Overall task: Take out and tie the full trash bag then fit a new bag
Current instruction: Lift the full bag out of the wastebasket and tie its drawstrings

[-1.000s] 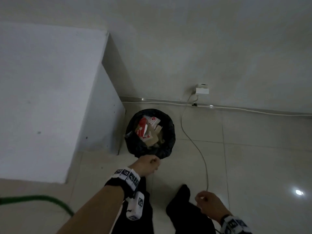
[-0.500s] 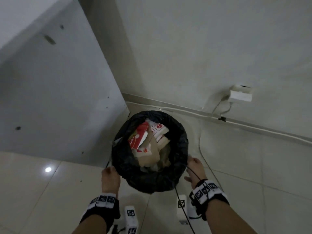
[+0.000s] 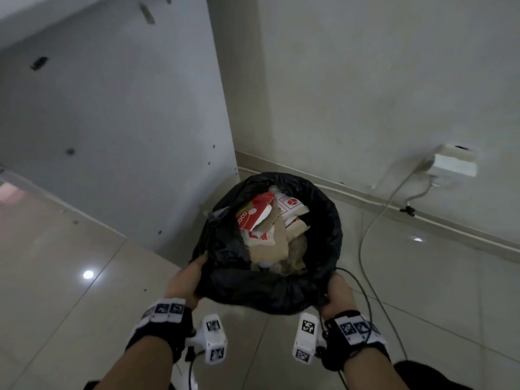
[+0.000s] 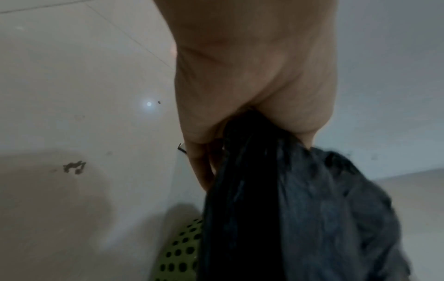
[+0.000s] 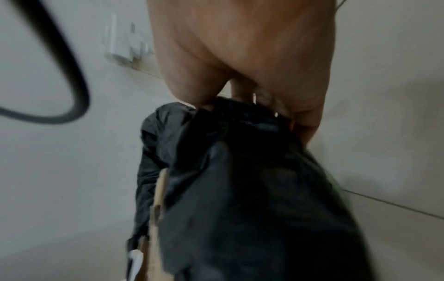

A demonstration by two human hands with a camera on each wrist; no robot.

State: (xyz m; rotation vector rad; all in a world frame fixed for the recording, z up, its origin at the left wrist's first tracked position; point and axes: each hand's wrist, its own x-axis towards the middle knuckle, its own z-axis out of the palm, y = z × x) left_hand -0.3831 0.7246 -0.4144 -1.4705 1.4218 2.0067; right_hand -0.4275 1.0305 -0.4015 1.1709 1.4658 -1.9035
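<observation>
A full black trash bag (image 3: 323,220) stands in the floor corner, its mouth open over red-and-white cartons and torn cardboard (image 3: 267,235). My left hand (image 3: 187,280) grips the bag's near left rim; the left wrist view shows black plastic (image 4: 276,190) bunched inside the fist of that hand (image 4: 240,104). My right hand (image 3: 336,295) grips the near right rim, with the plastic (image 5: 240,180) gathered in its curled fingers (image 5: 242,91). A green perforated bin (image 4: 182,252) shows under the bag in the left wrist view.
A white cabinet side (image 3: 126,122) stands close on the left and a wall (image 3: 380,80) behind. A wall socket with a plug (image 3: 454,164) feeds a grey cable (image 3: 363,249) that runs over the tiles right of the bag. A black cord (image 3: 363,291) loops by my right wrist.
Both hands have gone from beside the bin to clutching the bag's rim, which is now pulled up and bunched. The view has closed in on the bag.
</observation>
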